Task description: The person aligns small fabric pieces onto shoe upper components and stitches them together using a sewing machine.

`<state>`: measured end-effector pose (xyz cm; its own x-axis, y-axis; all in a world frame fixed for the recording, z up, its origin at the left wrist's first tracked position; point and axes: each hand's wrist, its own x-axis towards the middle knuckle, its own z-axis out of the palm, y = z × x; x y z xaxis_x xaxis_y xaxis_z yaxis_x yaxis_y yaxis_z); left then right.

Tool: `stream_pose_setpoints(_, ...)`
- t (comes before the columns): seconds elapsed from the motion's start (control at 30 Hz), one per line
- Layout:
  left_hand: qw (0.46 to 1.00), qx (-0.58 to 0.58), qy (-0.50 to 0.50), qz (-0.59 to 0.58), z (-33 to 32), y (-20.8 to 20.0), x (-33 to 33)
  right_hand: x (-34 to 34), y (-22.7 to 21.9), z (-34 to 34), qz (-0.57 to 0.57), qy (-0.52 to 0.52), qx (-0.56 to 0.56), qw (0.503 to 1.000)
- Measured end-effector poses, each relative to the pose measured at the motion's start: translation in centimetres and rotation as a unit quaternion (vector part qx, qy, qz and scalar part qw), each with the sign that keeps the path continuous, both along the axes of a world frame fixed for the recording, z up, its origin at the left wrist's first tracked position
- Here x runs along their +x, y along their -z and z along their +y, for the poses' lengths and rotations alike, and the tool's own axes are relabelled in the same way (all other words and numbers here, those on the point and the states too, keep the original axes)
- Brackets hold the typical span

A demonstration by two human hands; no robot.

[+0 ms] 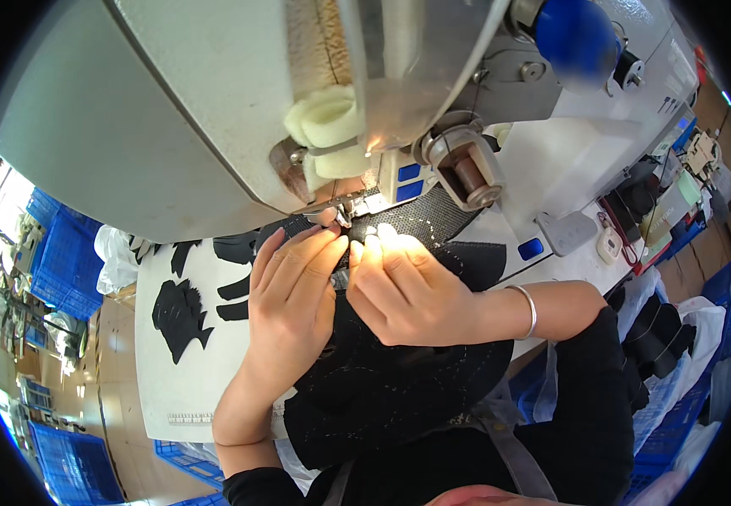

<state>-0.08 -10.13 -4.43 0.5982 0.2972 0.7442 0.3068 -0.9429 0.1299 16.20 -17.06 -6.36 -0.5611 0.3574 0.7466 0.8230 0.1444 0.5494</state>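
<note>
Head view, left hand [291, 282]: fingers held together, tips pressed down on black fabric [416, 379], apparently to flatten it; grip cannot be told.
Right hand [412, 291]: fingers curled, tips bunched beside the left hand's, probably for steadying; pinch cannot be told.
Black fabric: spread beneath and around the 2 hands.
Presser foot [344, 217]: just beyond the fingertips, likely why they are set close.
Cut black pieces [181, 319]: laid left of left hand, presumably within reach.

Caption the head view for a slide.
Left hand and right hand on black fabric at a sewing machine, with black cutouts lying left on the white table.
</note>
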Motion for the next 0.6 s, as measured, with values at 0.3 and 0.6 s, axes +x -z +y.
stream_pose_setpoints(0.3, 0.999, -0.008, 0.023, -0.029, 1.3, 0.4, 0.2, -1.2, 0.3, 0.6, -0.088, 0.091, 0.055, 0.99)
stream_pose_setpoints(0.6, 0.99, 0.131, -0.038, -0.036, 1.8, 0.6, 1.0, -2.5, 0.5, 0.2, -0.074, 0.135, 0.036, 0.987)
